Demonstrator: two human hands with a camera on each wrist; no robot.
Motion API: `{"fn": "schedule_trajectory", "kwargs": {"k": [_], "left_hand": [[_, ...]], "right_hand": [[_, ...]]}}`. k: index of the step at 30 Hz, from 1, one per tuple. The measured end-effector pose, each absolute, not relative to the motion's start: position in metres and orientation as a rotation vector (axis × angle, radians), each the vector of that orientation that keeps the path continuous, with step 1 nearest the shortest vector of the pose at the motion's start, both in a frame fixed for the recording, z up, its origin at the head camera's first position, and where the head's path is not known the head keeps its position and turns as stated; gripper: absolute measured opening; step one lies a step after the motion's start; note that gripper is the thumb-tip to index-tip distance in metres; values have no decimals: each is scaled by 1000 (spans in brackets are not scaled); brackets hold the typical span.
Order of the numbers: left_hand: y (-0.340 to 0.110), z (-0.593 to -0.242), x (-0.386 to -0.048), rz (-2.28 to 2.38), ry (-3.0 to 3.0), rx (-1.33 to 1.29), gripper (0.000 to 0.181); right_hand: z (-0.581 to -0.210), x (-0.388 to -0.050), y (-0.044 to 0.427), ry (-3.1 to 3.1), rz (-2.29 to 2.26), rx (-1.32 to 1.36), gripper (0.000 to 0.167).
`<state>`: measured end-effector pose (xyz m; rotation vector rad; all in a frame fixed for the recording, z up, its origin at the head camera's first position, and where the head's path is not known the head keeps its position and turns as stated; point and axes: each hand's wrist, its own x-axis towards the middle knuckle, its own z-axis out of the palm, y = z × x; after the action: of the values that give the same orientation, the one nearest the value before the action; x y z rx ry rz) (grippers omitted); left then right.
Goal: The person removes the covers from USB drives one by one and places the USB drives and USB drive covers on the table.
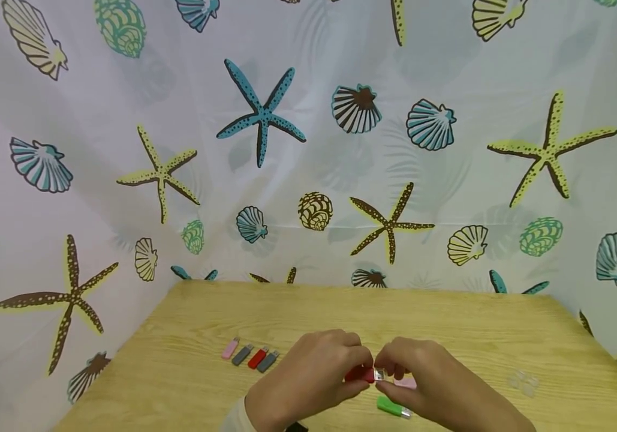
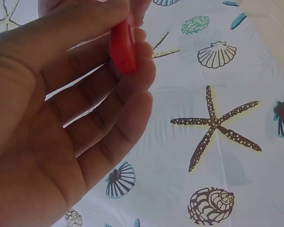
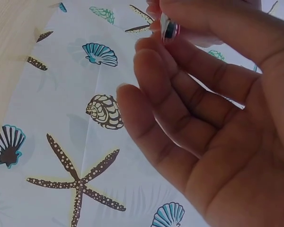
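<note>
In the head view, my left hand [image 1: 321, 366] pinches a red USB flash drive [image 1: 359, 375] between thumb and fingers. The drive's metal plug points right, toward my right hand [image 1: 421, 372], whose thumb and fingertips pinch that end. From the left wrist, the drive's red body [image 2: 123, 49] shows between thumb and fingers. The right wrist view has the metal plug [image 3: 169, 29] at the right thumb and fingertips; whether a clear cap covers it I cannot tell. Below the hands lies a green USB flash drive [image 1: 391, 407]. A pink one [image 1: 406, 382] is partly hidden by the right hand.
Left of the hands, a pink drive [image 1: 229, 348], a red drive [image 1: 258, 358] and two grey drives [image 1: 268, 361] lie in a row on the wooden table [image 1: 205, 396]. Small clear plastic pieces [image 1: 524, 381] lie at right. A shell-patterned cloth [image 1: 308, 168] hangs around the table.
</note>
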<state>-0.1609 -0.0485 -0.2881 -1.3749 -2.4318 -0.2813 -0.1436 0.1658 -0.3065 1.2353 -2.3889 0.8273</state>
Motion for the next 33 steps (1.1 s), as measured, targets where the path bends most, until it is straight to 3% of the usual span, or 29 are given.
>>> {"fn": "schedule_trajectory", "kwargs": {"k": [6, 24, 33], "left_hand": [[-48, -288, -163, -288, -2428, -1354, 8], [-52, -287, -161, -274, -2454, -1279, 11], [-62, -286, -168, -287, -2575, -1091, 14]], "right_hand": [[-307, -144, 167, -2328, 811, 1244, 22], [-301, -141, 170, -2378, 768, 1140, 22], [-296, -141, 181, -2388, 724, 1076, 25]]}}
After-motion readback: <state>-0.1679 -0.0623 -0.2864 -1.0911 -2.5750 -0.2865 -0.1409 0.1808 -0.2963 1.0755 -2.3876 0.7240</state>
